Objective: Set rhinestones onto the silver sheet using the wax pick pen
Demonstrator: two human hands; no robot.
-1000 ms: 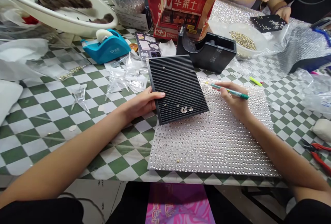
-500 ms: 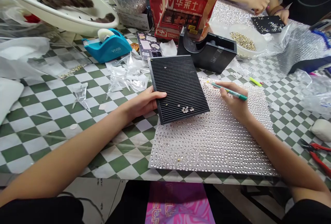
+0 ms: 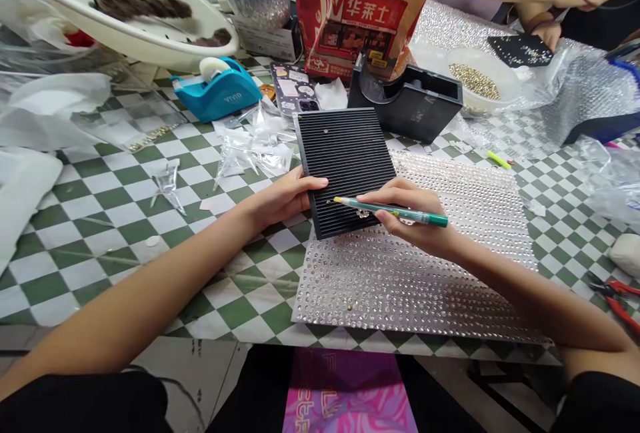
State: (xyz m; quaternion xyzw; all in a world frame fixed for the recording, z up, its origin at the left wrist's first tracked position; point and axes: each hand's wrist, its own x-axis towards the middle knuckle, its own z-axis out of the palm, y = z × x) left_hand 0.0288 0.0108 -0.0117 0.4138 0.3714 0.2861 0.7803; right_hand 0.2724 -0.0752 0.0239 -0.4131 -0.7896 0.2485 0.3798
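My left hand (image 3: 290, 196) grips the left edge of a black ridged tray (image 3: 345, 153), thumb on top and fingers underneath. The tray is tilted above a white sheet (image 3: 450, 286) covered with rows of clear rhinestones. My right hand (image 3: 415, 210) is closed around a slim green pen-like stick (image 3: 395, 209). Its yellow tip is over the lower left of the tray, close to a small stone; whether it touches I cannot tell. A small cluster of clear rhinestones (image 3: 363, 214) lies low on the tray, partly covered by my right hand.
Behind the tray stand a black tape dispenser (image 3: 415, 103), a blue tape dispenser (image 3: 217, 93), a phone (image 3: 294, 86) and a red paper bag (image 3: 360, 20). Small plastic bags (image 3: 253, 146) lie left. At right are a bowl of gold beads (image 3: 475, 81), pliers (image 3: 617, 293) and another person's hand (image 3: 550, 34).
My right hand has moved left and slightly down with the stick, from above the rhinestone sheet to over the tray. My left hand still holds the tray. One hand of the other person has lifted away.
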